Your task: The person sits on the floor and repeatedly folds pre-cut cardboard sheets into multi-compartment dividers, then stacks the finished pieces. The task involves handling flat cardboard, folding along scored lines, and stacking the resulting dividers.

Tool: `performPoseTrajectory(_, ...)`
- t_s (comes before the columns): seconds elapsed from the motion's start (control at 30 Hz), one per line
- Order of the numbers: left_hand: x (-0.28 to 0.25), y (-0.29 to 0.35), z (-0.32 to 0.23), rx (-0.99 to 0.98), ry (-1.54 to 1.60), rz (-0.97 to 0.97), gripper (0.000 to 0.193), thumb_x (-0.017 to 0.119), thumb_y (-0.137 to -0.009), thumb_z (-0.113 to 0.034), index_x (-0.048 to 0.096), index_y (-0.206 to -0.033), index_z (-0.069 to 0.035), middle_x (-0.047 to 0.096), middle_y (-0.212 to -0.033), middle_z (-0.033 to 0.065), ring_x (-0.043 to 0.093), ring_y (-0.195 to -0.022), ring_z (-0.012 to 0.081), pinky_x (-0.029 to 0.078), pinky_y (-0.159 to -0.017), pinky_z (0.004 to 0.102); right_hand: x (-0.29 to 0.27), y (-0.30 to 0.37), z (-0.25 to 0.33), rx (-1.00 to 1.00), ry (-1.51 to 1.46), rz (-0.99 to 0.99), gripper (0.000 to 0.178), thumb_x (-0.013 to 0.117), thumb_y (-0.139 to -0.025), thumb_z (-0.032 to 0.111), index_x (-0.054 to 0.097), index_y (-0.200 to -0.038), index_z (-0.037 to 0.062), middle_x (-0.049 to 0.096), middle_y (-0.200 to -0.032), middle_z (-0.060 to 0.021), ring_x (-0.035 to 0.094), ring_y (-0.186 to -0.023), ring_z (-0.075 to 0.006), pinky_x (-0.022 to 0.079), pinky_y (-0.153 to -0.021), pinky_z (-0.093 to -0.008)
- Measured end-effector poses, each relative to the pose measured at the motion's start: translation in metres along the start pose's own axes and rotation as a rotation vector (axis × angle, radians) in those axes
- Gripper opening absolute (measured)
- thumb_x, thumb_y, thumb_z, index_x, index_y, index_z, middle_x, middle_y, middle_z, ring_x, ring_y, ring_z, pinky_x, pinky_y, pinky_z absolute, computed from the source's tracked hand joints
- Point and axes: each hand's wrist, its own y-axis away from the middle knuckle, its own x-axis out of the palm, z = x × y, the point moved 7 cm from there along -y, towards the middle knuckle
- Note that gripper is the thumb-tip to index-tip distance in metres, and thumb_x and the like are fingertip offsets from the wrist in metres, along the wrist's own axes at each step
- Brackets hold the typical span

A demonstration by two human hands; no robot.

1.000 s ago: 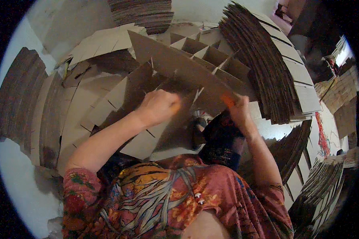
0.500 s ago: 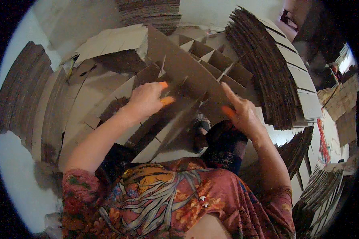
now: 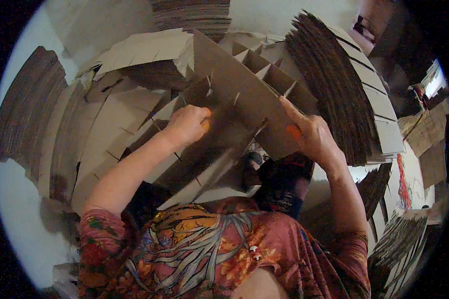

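A brown cardboard divider grid stands in front of me, its slotted strips crossing to form open cells point(image 3: 280, 82). One long cardboard strip point(image 3: 229, 74) slants across it from far left to near right. My right hand point(image 3: 315, 139) grips the near right end of this strip, index finger stretched along its top edge. To the left, my left hand point(image 3: 187, 124) is closed on a crossing cardboard strip point(image 3: 192, 154); its fingertips are partly hidden. Orange covers show on fingers of both hands.
Slotted cardboard sheets stand in thick stacks at right point(image 3: 334, 89), far left point(image 3: 27, 104) and back point(image 3: 192, 17). A pale sheet pile point(image 3: 144, 52) lies beyond my left hand. More sheets point(image 3: 401, 244) are at the lower right. My dark-clothed leg point(image 3: 287, 184) is below the grid.
The fingers of my left hand have closed together around the cardboard. The long strip and the grid have shifted slightly to the right, and my right hand has moved slightly right with them.
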Motion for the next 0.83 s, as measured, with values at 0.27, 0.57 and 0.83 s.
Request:
performPoseTrajectory(0.27,-0.007,0.003,0.012,-0.015,-0.019,-0.1,0.013,0.056,-0.077,-0.014,0.062,-0.079,-0.003,0.061,-0.076,0.019,0.059,-0.073,0.0372,0.047,-0.064,0.0447,0.009,-0.005,0.01,0.0,0.053,0.136,0.063,0.058,-0.073,0.002,0.039,-0.132,0.0126,0.056,-0.068,-0.023,0.056,-0.062,-0.0391,0.045,-0.06,-0.0439)
performPoseTrajectory(0.57,-0.007,0.013,-0.006,0.029,0.068,-0.049,0.024,0.061,-0.08,-0.023,0.063,-0.096,-0.005,0.064,-0.081,0.014,0.062,-0.072,0.0266,0.048,-0.066,0.0345,0.073,0.002,0.0,-0.057,0.157,0.2,0.068,0.059,-0.075,0.008,0.029,-0.136,0.0119,0.057,-0.063,-0.0216,0.057,-0.061,-0.0397,0.044,-0.056,-0.0479)
performPoseTrajectory(0.83,-0.101,-0.017,0.111,-0.165,-0.076,-0.577,0.038,0.067,-0.076,-0.028,0.06,-0.108,-0.011,0.061,-0.104,0.0136,0.062,-0.082,0.017,0.047,-0.071,0.035,0.092,-0.017,-0.036,-0.148,0.188,0.041,0.071,0.058,-0.076,0.017,0.025,-0.138,0.0267,0.064,-0.073,-0.0154,0.063,-0.063,-0.0342,0.05,-0.056,-0.0462)
